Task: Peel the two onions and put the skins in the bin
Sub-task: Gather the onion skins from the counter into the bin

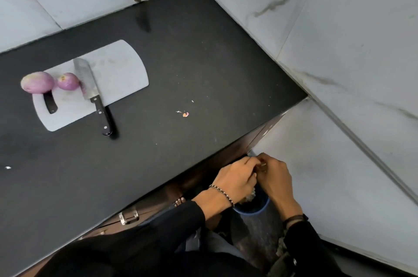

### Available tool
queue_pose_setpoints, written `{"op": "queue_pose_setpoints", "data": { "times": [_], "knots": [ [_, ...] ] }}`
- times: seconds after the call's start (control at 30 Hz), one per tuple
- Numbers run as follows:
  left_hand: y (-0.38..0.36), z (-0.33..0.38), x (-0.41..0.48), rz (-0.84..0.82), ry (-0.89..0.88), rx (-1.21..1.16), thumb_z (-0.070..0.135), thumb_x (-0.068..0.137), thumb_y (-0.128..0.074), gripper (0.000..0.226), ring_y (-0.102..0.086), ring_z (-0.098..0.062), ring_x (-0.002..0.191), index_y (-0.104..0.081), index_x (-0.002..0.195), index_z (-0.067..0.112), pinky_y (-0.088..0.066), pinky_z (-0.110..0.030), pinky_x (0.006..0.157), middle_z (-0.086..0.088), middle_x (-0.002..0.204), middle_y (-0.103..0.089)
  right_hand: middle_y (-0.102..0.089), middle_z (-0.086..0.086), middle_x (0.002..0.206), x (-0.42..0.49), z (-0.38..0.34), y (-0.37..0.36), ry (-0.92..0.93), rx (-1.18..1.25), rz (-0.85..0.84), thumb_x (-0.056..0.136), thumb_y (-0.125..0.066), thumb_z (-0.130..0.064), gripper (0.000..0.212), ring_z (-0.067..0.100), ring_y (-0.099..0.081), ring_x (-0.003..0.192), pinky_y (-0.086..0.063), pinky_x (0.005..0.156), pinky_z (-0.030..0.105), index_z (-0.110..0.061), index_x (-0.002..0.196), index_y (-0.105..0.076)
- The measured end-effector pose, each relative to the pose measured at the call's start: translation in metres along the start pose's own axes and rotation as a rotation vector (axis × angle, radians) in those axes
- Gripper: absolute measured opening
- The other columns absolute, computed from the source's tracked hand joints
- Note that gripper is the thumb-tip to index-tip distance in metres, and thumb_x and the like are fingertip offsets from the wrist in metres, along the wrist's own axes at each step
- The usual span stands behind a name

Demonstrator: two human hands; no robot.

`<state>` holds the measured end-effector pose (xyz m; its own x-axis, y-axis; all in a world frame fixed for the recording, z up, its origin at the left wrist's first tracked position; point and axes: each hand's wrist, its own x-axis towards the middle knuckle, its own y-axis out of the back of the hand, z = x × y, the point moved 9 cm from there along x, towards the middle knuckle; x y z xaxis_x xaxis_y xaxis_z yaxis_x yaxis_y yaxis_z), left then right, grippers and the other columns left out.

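Head view, only one here. Looks nearly done. Spotting big onion (pixel 37 82) and small onion (pixel 67 81) side by side on the board (pixel 122 73), both bare, purple and shiny, well up-left of the fingers, knife (pixel 90 86) just beside. Got left hand (pixel 235 177) and right hand (pixel 274 177) bunched together right above the bin (pixel 253 210), fingers (pixel 246 164) curled in, tips pinching what looks like brown skins (pixel 262 165). Can't tell how much is in there. Left to do, guessing: let go so it all drops straight below the fingers. Also seeing one scrap (pixel 185 114) on the counter (pixel 203 61), up-left of the fingers, so probably needs another trip.
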<state>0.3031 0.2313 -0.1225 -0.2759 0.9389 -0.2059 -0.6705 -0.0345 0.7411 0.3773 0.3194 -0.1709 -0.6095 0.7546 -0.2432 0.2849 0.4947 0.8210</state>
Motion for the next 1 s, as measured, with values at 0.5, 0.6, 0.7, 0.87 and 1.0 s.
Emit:
{"op": "queue_pose_setpoints", "data": {
  "times": [0.5, 0.6, 0.7, 0.87, 1.0],
  "knots": [
    [0.165, -0.058, -0.084, 0.789, 0.149, 0.188, 0.027, 0.087, -0.047, 0.023, -0.053, -0.009, 0.105, -0.066, 0.099, 0.025, -0.054, -0.031, 0.074, 0.014, 0.097, -0.065, -0.065, -0.005, 0.133, -0.007, -0.189, 0.024, 0.609, -0.032, 0.156, 0.098, -0.056, -0.044, 0.036, 0.016, -0.058, 0.127, -0.053, 0.100, 0.038, -0.021, 0.123, -0.068],
    [0.170, -0.091, -0.092, 0.803, 0.237, 0.253, 0.024, 0.085, -0.053, 0.021, -0.048, -0.014, 0.118, -0.068, 0.099, 0.020, -0.052, -0.035, 0.083, 0.007, 0.101, -0.068, -0.032, 0.013, 0.164, 0.003, -0.208, -0.011, 0.599, -0.256, 0.061, 0.099, -0.020, -0.060, 0.080, 0.025, -0.024, 0.155, -0.025, 0.122, 0.039, -0.004, 0.150, -0.046],
    [0.173, -0.113, -0.098, 0.789, 0.318, 0.283, 0.019, 0.083, -0.064, 0.020, -0.048, -0.018, 0.125, -0.068, 0.103, 0.018, -0.047, -0.034, 0.085, 0.005, 0.108, -0.068, -0.001, 0.016, 0.170, 0.009, -0.222, -0.033, 0.555, -0.335, -0.020, 0.091, 0.012, -0.071, 0.103, 0.026, 0.006, 0.158, 0.005, 0.124, 0.035, 0.001, 0.160, -0.013],
    [0.179, -0.125, -0.101, 0.790, 0.375, 0.263, 0.019, 0.085, -0.067, 0.022, -0.049, -0.021, 0.128, -0.067, 0.107, 0.018, -0.045, -0.034, 0.088, 0.003, 0.112, -0.067, 0.001, 0.017, 0.170, 0.015, -0.247, -0.048, 0.643, -0.348, -0.050, 0.084, 0.030, -0.070, 0.111, 0.027, 0.008, 0.158, 0.007, 0.125, 0.037, 0.000, 0.161, -0.011],
    [0.183, -0.126, -0.102, 0.802, 0.387, 0.248, 0.018, 0.084, -0.066, 0.022, -0.047, -0.019, 0.129, -0.066, 0.106, 0.018, -0.043, -0.034, 0.090, 0.005, 0.111, -0.066, 0.003, 0.017, 0.170, 0.035, -0.241, -0.036, 0.596, -0.347, -0.031, 0.094, 0.001, -0.073, 0.099, 0.026, 0.008, 0.158, 0.006, 0.126, 0.037, 0.000, 0.161, -0.002]
  ]
}}
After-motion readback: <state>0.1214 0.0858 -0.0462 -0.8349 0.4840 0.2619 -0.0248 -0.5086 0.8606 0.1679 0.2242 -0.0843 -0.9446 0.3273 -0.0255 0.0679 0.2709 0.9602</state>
